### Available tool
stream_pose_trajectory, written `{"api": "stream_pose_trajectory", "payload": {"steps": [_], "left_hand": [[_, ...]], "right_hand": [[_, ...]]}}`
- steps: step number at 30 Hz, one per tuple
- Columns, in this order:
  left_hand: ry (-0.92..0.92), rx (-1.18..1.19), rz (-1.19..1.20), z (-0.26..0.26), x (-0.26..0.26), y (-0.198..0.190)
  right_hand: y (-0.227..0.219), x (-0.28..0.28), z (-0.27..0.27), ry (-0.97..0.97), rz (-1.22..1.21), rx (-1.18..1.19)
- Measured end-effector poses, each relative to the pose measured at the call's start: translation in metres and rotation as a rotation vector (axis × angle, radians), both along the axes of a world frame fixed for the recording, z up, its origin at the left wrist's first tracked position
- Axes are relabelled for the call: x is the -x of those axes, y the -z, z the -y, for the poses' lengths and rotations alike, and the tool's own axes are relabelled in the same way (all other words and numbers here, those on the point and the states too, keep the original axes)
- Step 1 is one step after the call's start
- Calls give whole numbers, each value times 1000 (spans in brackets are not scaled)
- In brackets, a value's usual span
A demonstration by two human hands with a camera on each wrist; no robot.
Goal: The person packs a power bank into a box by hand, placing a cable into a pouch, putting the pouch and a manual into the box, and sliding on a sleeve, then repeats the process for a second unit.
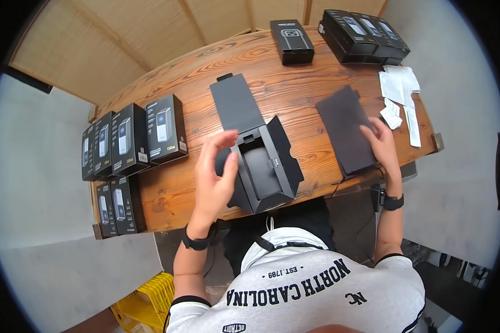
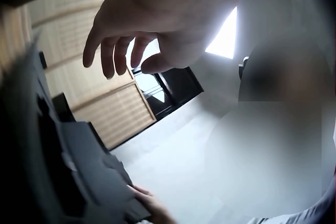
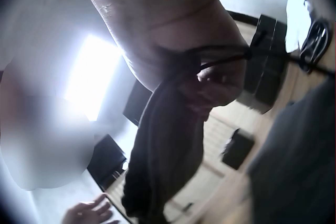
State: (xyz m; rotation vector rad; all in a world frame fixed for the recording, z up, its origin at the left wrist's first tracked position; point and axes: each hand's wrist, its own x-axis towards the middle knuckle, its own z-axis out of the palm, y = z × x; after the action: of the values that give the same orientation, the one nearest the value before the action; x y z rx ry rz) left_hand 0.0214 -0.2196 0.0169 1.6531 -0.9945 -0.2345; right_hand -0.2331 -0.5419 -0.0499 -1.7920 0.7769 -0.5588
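Note:
An open black box (image 1: 264,172) stands near the table's front edge, its lid laid back and side flaps spread, with a dark recess inside. Over its left side hovers my left hand (image 1: 216,172), fingers loosely bent and holding nothing; the left wrist view shows this hand (image 2: 152,24) above the box flaps (image 2: 92,155). To the right, my right hand (image 1: 384,147) grips the right edge of a dark, flat cloth pouch (image 1: 344,130). In the right wrist view the fingers of this hand (image 3: 210,85) curl at the pouch (image 3: 168,155), with a dark cord across them.
Several black printed boxes (image 1: 130,139) stand at the left. One black box (image 1: 292,44) is at the back, and several more (image 1: 361,36) sit at the back right. White papers (image 1: 400,89) lie by the right edge. A yellow crate (image 1: 144,302) is below the table, lower left.

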Motion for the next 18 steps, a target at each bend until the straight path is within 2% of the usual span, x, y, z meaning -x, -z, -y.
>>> {"api": "stream_pose_trajectory", "payload": {"steps": [1,2,4,5,6,8,9,10,12,13,14,15,16,18], "left_hand": [[-27,-66,174,-6,3,1],[-19,-154,170,-14,7,8],[-72,-250,308,-22,17,21],[-119,-331,380,-27,21,28],[-176,-310,260,-28,27,32],[-279,-231,112,-30,33,33],[-303,-234,166,-34,31,40],[-311,-238,169,-37,31,41],[-301,-348,386,-41,33,41],[-295,-387,479,-42,33,42],[-298,-388,478,-41,35,43],[-307,-311,357,-39,38,44],[-315,-232,238,-38,39,46],[-320,-214,170,-40,40,48]], "right_hand": [[2,5,-1,38,-218,238],[1,5,-8,17,-220,236],[-6,5,-21,85,-570,668],[-16,-2,-28,102,-646,697],[-21,-8,-32,85,-642,701],[-26,-21,-39,87,-437,981],[-27,-30,-44,43,-309,919],[-29,-39,-52,37,-304,917],[-40,-61,-76,-184,-47,626],[-44,-71,-89,-221,-37,589],[-47,-80,-101,-257,-28,553],[-48,-90,-113,-277,37,519],[-50,-95,-123,-299,-74,408],[-46,-104,-131,-438,-64,140]]}}
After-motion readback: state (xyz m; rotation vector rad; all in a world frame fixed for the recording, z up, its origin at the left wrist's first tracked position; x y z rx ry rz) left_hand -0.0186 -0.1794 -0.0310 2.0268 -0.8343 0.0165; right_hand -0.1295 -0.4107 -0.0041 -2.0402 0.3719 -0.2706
